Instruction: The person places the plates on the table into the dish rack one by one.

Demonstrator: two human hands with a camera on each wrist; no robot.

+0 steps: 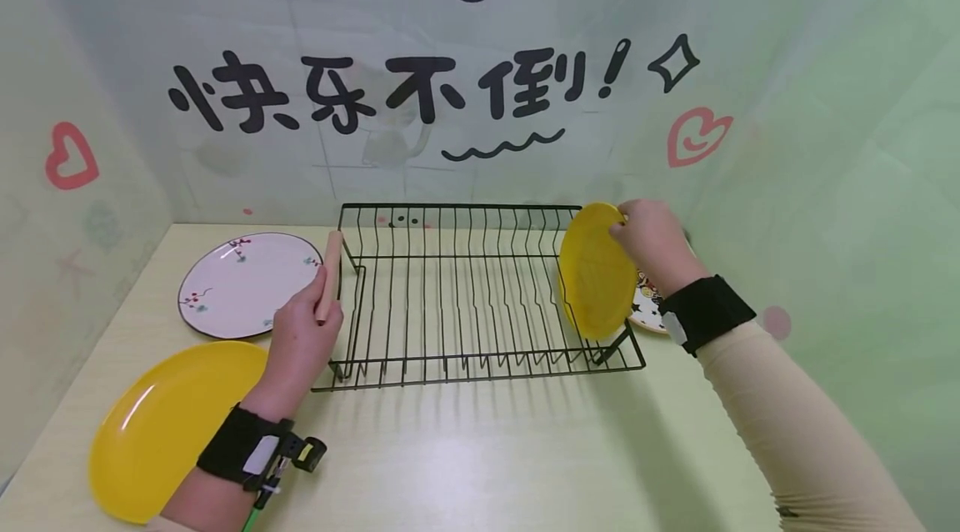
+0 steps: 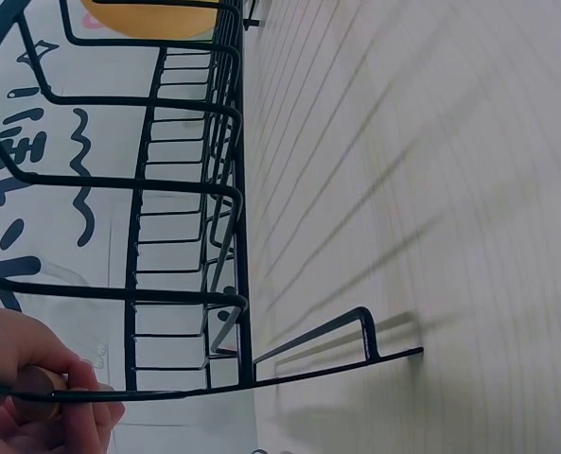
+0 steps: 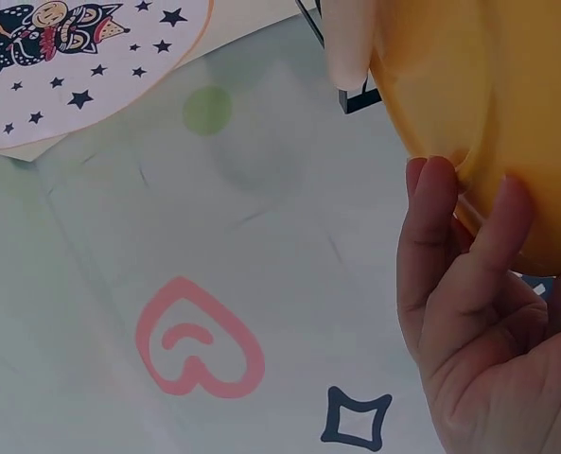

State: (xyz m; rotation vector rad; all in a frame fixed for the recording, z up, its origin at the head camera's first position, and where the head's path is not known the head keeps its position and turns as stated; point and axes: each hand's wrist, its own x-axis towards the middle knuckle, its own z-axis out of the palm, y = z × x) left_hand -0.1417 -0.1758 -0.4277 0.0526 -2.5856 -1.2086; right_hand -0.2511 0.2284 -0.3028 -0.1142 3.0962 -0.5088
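Note:
A black wire dish rack stands on the table, with a wooden handle on its left side. My left hand grips that handle, and in the left wrist view its curled fingers wrap the handle's round end. An oval yellow plate is upright in the rack's right end, facing sideways. The right hand pinches this plate by its upper right edge. In the right wrist view, fingertips lie against the plate's surface, close to the rack's other wooden handle.
Left of the rack lies a white oval plate with small flower sprigs. A second yellow plate lies nearer, partly behind the left forearm. At the right, a white plate with a cartoon pattern is partly hidden behind the rack. Printed cloth walls surround the table.

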